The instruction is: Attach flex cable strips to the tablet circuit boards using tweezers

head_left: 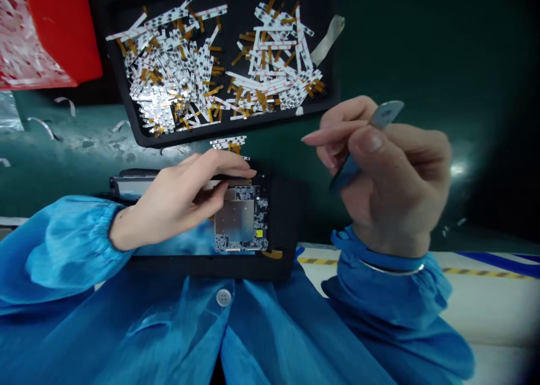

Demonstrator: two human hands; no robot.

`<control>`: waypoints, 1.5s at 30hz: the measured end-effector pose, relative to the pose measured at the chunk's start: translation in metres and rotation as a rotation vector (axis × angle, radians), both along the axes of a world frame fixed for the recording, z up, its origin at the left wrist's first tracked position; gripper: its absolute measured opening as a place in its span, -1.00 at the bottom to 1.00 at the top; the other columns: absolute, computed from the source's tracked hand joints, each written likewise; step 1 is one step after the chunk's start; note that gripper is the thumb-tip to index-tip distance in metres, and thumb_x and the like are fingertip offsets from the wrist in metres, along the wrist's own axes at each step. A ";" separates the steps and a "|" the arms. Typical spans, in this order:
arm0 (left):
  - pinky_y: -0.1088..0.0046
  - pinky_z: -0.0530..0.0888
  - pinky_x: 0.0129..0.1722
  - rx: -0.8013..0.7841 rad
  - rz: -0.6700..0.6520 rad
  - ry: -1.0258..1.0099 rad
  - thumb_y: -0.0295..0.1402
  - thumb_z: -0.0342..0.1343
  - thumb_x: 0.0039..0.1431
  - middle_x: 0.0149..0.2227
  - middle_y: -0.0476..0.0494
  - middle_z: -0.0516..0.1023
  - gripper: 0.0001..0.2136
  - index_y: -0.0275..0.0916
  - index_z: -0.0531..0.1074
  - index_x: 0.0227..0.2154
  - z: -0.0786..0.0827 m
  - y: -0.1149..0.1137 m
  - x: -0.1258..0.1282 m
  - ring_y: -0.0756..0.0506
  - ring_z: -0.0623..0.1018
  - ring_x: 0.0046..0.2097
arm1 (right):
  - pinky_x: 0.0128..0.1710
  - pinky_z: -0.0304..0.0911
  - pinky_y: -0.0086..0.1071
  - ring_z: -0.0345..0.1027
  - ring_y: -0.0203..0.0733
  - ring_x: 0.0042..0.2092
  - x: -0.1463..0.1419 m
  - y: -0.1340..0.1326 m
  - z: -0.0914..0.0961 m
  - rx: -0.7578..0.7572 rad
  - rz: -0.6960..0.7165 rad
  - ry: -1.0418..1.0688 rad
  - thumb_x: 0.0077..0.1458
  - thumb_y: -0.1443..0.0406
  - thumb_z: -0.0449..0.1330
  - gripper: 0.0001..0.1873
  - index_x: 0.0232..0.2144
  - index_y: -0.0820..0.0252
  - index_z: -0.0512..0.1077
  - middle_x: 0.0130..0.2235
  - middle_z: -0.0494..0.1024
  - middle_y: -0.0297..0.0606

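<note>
Beneath the left hand (181, 199), the circuit board (241, 219) is partly hidden.

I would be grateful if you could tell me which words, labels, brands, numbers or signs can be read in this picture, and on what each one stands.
No word, brand, number or sign can be read.
Circuit board: tiny printed markings, too small to read.
White strips in the black tray: small marks, too blurred to read.
</note>
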State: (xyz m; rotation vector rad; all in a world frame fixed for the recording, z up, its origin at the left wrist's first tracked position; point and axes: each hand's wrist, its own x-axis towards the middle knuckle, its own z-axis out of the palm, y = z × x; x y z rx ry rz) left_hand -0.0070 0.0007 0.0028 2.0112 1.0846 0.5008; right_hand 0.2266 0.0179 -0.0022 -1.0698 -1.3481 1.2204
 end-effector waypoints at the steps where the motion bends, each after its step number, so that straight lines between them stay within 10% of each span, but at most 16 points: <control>1: 0.41 0.60 -0.05 0.029 -0.025 0.007 -0.57 0.00 0.31 -0.01 -0.05 0.60 -0.71 -0.21 0.32 0.04 -0.001 0.001 0.000 -0.04 0.61 0.01 | -0.50 0.14 -0.33 0.24 -0.24 -0.37 -0.001 0.000 -0.002 0.002 -0.023 -0.013 0.25 0.22 0.23 -0.77 -0.40 0.07 0.65 -0.42 0.42 -0.25; 5: 0.33 0.56 0.02 0.265 -0.134 0.100 -0.56 0.03 0.31 -0.02 -0.06 0.62 -0.71 -0.20 0.34 0.05 -0.008 0.004 -0.002 -0.05 0.60 -0.01 | -0.75 -0.04 -0.44 0.11 -0.43 -0.65 -0.007 0.002 -0.013 -0.188 0.017 -0.013 0.33 0.10 0.12 -0.68 -0.44 0.09 0.40 -0.51 0.38 -0.41; 11: 0.32 0.50 0.05 0.405 -0.184 0.110 -0.59 0.05 0.28 0.01 -0.16 0.60 -0.70 -0.30 0.33 0.06 -0.014 0.002 -0.004 -0.07 0.59 0.05 | -0.56 0.47 -0.44 0.53 -0.29 -0.46 -0.009 0.005 -0.018 -0.331 0.189 0.068 0.12 0.16 0.36 -0.62 -0.27 0.02 0.18 -0.38 0.55 -0.48; 45: 0.22 0.57 0.03 0.600 -0.320 0.365 -0.46 0.02 0.37 0.08 -0.02 0.57 -0.71 -0.04 0.37 0.08 -0.005 -0.007 -0.012 -0.16 0.52 0.18 | -0.41 0.52 -0.40 0.54 -0.30 -0.34 -0.018 -0.010 -0.012 -0.131 -0.009 -0.007 0.15 0.37 0.31 -0.77 -0.31 0.05 0.29 -0.37 0.38 -0.47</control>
